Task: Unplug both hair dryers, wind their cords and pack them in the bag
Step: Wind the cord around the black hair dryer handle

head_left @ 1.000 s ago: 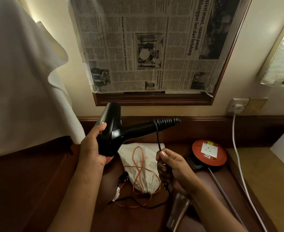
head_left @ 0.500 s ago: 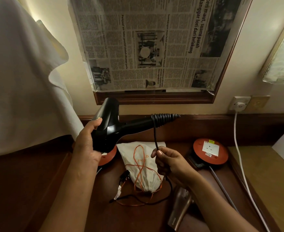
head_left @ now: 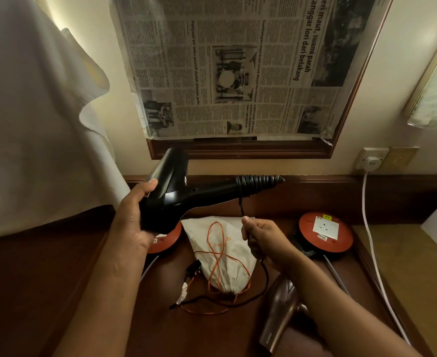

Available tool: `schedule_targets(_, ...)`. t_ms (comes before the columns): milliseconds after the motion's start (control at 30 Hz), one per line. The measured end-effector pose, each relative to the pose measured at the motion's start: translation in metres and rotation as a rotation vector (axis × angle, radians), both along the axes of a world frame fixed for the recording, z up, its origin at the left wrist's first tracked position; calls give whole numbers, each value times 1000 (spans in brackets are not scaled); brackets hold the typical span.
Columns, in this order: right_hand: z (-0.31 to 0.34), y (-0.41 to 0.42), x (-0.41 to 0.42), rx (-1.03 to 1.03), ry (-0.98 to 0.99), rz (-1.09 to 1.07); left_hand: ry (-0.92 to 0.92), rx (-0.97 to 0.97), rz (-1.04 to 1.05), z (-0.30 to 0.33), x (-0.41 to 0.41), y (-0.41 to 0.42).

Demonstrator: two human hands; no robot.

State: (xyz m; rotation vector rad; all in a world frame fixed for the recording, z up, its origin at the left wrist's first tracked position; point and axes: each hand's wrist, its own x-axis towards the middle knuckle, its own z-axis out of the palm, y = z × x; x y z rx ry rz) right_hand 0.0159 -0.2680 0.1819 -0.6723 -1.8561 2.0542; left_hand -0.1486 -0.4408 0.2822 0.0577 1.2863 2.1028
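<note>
The left hand (head_left: 132, 217) holds the black hair dryer (head_left: 171, 197); the right hand (head_left: 263, 238) pinches its cord (head_left: 241, 206) above the white bag (head_left: 225, 253).

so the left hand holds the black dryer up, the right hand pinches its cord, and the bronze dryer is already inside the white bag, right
Not quite: in the head view the bronze dryer lies on the desk beside the white bag, not inside. The rest stands.

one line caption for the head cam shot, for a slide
Left hand holds the black hair dryer while the right hand winds its cord above the drawstring bag.
</note>
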Motion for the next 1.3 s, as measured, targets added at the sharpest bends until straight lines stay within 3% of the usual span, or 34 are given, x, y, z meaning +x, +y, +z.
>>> schedule_targets(267,33,29,-8,385,-254,17,42,-24,-152,-7,-3,-7)
schedule_targets(433,58,55,-11,736,-278,171,79,-70,-256,-11,-11,-16)
schedule_targets(667,80,59,-17,1025,-351,144,255,-245,-489,-17,-28,-27)
schedule_targets(967,113,55,-8,1110,-307,99,311,-314,-429,-28,-25,-16)
schedule_targets(1300,129,30,-6,1152,-221,6,365,-234,-233,-24,-20,-4)
